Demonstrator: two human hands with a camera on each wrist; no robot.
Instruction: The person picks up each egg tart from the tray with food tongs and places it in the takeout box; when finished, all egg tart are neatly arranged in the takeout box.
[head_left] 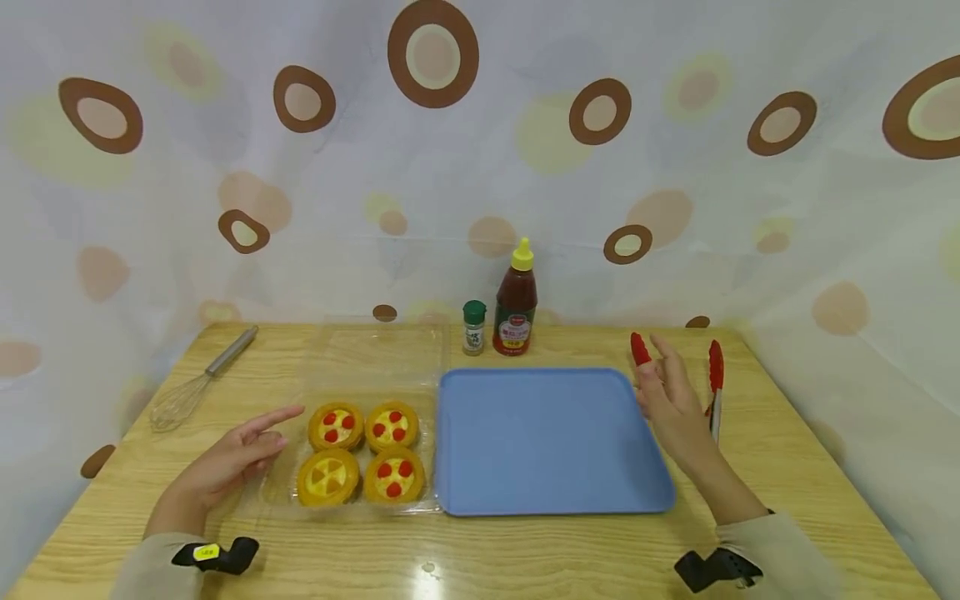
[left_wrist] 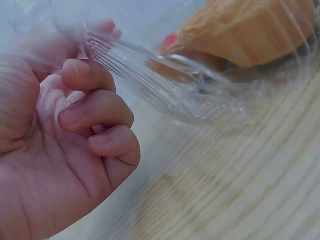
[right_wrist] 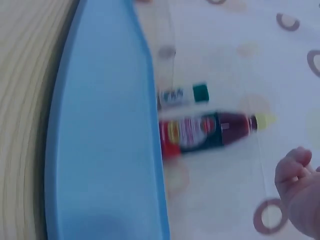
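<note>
My left hand (head_left: 232, 458) is at the left side of a clear plastic clamshell box (head_left: 281, 483), its index finger extended above the rim. In the left wrist view the other fingers (left_wrist: 97, 112) curl loosely beside the ribbed plastic edge. Inside sit several tarts: three with red toppings, such as the tart (head_left: 394, 475), and one tart with yellow wedges (head_left: 328, 477). My right hand (head_left: 671, 408) is raised near the blue tray's (head_left: 551, 442) right edge, seemingly holding nothing. Red-tipped metal tongs (head_left: 716, 371) show beside it; another red tip (head_left: 640, 348) shows behind its fingers, partly hidden.
Behind the tray stand a sauce bottle (head_left: 516, 304) with a yellow cap and a small green-capped seasoning jar (head_left: 474, 327). A whisk (head_left: 202, 383) lies on the wooden table (head_left: 360, 558) at the left. A patterned cloth (head_left: 480, 167) hangs along the back.
</note>
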